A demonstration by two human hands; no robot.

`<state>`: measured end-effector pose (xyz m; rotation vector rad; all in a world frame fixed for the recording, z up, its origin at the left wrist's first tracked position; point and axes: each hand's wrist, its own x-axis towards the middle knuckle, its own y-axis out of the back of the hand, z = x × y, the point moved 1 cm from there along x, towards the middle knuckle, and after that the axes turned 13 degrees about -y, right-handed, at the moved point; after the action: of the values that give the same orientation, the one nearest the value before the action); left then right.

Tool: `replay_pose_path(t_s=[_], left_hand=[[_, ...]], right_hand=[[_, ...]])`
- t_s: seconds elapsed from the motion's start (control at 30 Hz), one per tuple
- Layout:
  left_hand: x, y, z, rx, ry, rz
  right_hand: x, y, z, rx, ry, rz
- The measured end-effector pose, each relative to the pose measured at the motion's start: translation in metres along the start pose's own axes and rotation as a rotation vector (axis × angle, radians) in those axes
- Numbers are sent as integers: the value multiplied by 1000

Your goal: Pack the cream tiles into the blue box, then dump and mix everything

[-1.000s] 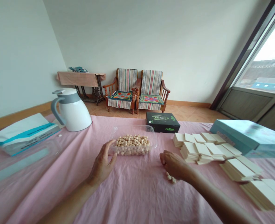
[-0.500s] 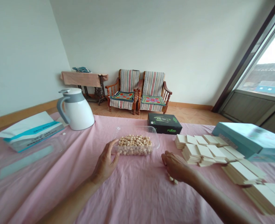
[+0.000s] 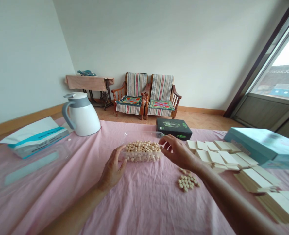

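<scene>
A clear plastic container heaped with small round tan pieces stands on the pink cloth before me. Against its left end rests my left hand, fingers stretched and thumb apart, gripping nothing. At the right end, my right hand has its fingers bent towards the rim, with a gap between thumb and forefinger; nothing shows in it. Whether it touches the container is unclear. Below my right forearm, a loose cluster of the same kind of round pieces lies on the cloth.
Stacks of pale square cards and a light blue box lie to the right. A black box sits behind the container. Leftward are a white jug, an opened packet and a clear plastic lid.
My right hand has moved up and left from above the loose pieces to the container's right end, uncovering the cluster. My left hand has stayed at the left end.
</scene>
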<state>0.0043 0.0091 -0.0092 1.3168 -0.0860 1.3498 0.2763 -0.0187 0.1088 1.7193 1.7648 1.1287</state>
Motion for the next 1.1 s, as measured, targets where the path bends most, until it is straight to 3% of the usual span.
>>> replay_pose_path(t_s=[0.1, 0.3, 0.4, 0.53, 0.83, 1.0, 1.1], left_hand=[[1, 2, 3, -3, -1, -10], [2, 2, 5, -23, 15, 5], [1, 1, 4, -35, 27, 5], [1, 1, 4, -37, 30, 10], [1, 0, 4, -36, 20, 14], [2, 0, 4, -33, 18, 13], [2, 1, 4, -14, 16, 9]], right_hand=[[-3, 2, 0, -16, -4, -13], [-44, -3, 36, -376, -71, -392], [-62, -13, 48, -504, -76, -437], [-70, -23, 47, -534, -53, -467], [-72, -37, 54, -525, -122, -418], [-54, -18, 38, -326, -68, -314], [-33, -6, 18, -129, -22, -139]])
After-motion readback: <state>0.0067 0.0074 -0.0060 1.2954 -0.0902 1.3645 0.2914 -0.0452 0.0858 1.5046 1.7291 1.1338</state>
